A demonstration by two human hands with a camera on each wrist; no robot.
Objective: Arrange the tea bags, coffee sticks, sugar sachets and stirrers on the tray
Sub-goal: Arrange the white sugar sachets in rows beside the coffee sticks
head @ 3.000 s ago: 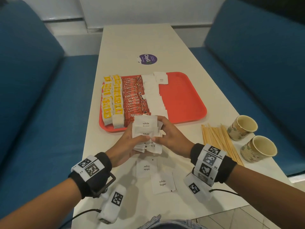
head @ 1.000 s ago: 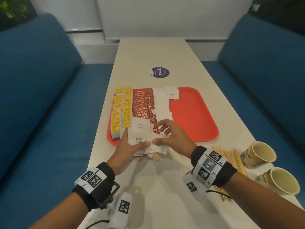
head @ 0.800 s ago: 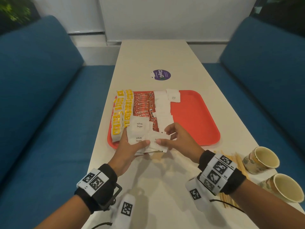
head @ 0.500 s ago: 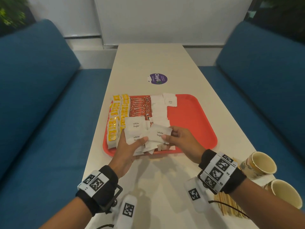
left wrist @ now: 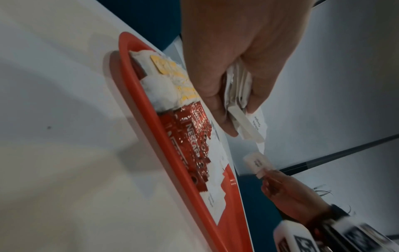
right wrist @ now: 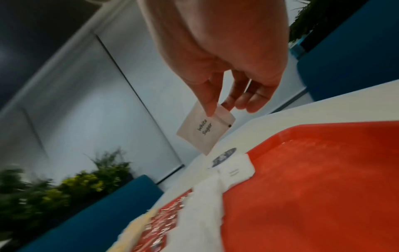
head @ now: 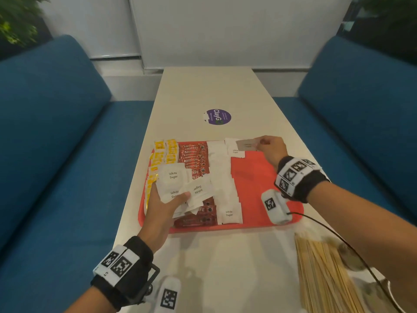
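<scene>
One flat square paper sachet (right wrist: 205,130) pinched over glossy red tray (head: 259,177)

A café or canteen booth: blue benches (head: 56,136) flank a long table (head: 216,91) bearing a red tray (head: 259,177).

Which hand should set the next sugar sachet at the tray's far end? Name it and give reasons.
Right. The right hand already pinches one sugar sachet above the far end of the tray, beside the sachet column. The left hand is occupied gripping the stack of sachets at the near end.
</scene>
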